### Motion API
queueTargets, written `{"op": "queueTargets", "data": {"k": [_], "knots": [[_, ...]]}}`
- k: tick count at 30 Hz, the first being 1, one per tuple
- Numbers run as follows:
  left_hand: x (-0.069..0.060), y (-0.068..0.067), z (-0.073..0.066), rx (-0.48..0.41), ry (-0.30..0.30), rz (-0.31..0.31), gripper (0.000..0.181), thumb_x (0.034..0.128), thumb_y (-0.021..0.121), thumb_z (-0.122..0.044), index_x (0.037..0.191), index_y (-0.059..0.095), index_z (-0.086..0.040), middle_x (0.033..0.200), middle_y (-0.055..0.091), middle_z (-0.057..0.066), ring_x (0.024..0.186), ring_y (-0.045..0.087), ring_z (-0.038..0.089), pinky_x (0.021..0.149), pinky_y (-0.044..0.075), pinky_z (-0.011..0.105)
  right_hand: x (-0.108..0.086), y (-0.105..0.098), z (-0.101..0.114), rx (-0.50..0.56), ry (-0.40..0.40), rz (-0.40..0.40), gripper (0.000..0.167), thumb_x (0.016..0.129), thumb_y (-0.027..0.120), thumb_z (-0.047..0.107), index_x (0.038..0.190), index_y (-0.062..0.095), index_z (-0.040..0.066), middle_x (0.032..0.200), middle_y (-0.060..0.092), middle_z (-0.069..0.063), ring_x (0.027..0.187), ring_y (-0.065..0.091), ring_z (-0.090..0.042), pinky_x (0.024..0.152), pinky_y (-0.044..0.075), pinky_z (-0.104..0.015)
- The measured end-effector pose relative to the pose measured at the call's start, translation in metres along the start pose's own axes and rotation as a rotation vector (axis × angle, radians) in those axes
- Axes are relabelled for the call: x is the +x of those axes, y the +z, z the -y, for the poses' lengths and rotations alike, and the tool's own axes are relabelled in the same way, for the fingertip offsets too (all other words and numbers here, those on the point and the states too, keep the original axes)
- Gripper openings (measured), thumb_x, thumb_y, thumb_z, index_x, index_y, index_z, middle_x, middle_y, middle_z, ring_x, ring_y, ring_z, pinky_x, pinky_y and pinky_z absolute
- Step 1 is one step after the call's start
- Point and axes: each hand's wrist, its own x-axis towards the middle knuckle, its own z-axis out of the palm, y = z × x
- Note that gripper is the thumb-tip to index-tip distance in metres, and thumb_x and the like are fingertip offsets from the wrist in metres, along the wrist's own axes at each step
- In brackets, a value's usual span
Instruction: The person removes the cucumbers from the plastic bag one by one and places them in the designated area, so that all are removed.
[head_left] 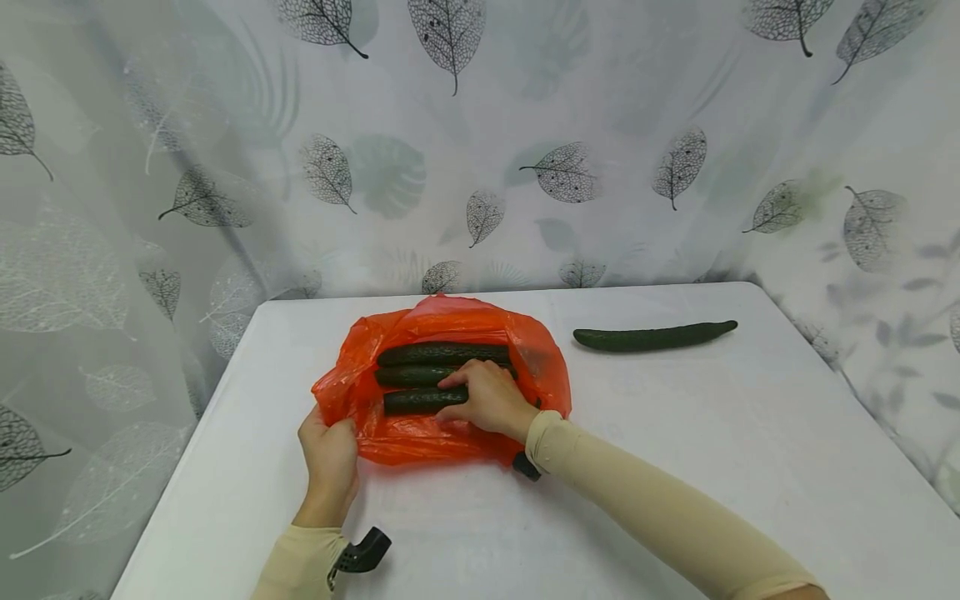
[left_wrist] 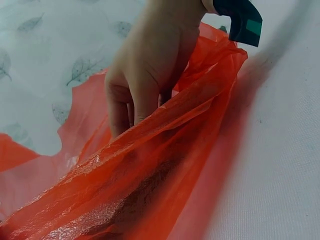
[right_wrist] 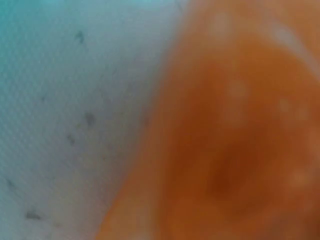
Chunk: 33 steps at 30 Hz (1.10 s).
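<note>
A red plastic bag (head_left: 551,375) lies on the table with its mouth spread towards me. Inside it, three dark green cucumbers lie side by side: a far one (head_left: 442,354), a middle one (head_left: 411,377) and a near one (head_left: 422,402). My left hand (head_left: 330,458) grips the bag's left edge. Reaching in from the right, my right hand (head_left: 491,400) holds the near cucumber, thumb on the close side and fingers over the top. In the left wrist view the right hand (left_wrist: 150,70) dips behind the bag's raised rim. Blurred bag film (right_wrist: 240,125) fills much of the right wrist view.
Another cucumber (head_left: 652,337) lies on the white table (head_left: 675,433), to the right of the bag near the back edge. A leaf-patterned curtain (head_left: 480,150) hangs behind the table and along its sides.
</note>
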Motion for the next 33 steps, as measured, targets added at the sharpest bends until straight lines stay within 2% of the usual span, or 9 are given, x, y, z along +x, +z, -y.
{"op": "queueTargets", "data": {"k": [6, 11, 20, 29, 33], "knots": [[-0.0004, -0.0002, -0.0002, -0.002, 0.004, 0.001, 0.059, 0.0860, 0.032, 0.015, 0.143, 0.048, 0.009, 0.140, 0.052, 0.018, 0.121, 0.050, 0.026, 0.100, 0.048, 0.026, 0.0018, -0.0005, -0.0019, -0.005, -0.020, -0.005, 0.043, 0.081, 0.086, 0.034, 0.120, 0.076, 0.024, 0.118, 0.065, 0.001, 0.114, 0.057, -0.021, 0.101, 0.044, -0.040], [-0.0002, -0.0001, 0.0002, -0.010, 0.006, -0.005, 0.060, 0.0848, 0.031, 0.016, 0.142, 0.047, 0.011, 0.139, 0.052, 0.020, 0.120, 0.050, 0.026, 0.097, 0.049, 0.023, 0.0034, 0.0020, -0.0031, -0.030, -0.041, -0.012, 0.042, 0.081, 0.086, 0.027, 0.122, 0.075, 0.023, 0.121, 0.067, 0.001, 0.117, 0.058, -0.022, 0.103, 0.045, -0.040], [-0.0006, 0.0000, -0.0004, -0.013, 0.000, -0.001, 0.061, 0.0843, 0.031, 0.016, 0.143, 0.047, 0.010, 0.141, 0.052, 0.020, 0.124, 0.050, 0.027, 0.105, 0.046, 0.029, 0.0050, 0.0070, -0.0061, -0.119, -0.074, -0.044, 0.044, 0.081, 0.084, 0.016, 0.123, 0.075, 0.023, 0.125, 0.068, -0.001, 0.118, 0.059, -0.025, 0.102, 0.047, -0.041], [-0.0012, -0.0001, -0.0003, -0.008, 0.009, -0.009, 0.060, 0.0838, 0.031, 0.016, 0.142, 0.048, 0.011, 0.139, 0.053, 0.020, 0.121, 0.051, 0.026, 0.098, 0.048, 0.023, 0.0022, 0.0038, -0.0048, -0.123, -0.074, -0.035, 0.042, 0.084, 0.082, 0.017, 0.124, 0.074, 0.022, 0.124, 0.068, -0.002, 0.117, 0.060, -0.027, 0.099, 0.049, -0.043], [-0.0016, 0.0005, -0.0002, -0.008, 0.013, -0.023, 0.061, 0.0835, 0.031, 0.016, 0.142, 0.048, 0.010, 0.139, 0.053, 0.019, 0.122, 0.050, 0.025, 0.101, 0.047, 0.025, 0.0006, 0.0020, -0.0040, -0.126, -0.071, -0.021, 0.041, 0.084, 0.082, 0.017, 0.124, 0.074, 0.023, 0.124, 0.068, -0.001, 0.117, 0.060, -0.027, 0.096, 0.051, -0.043]]}}
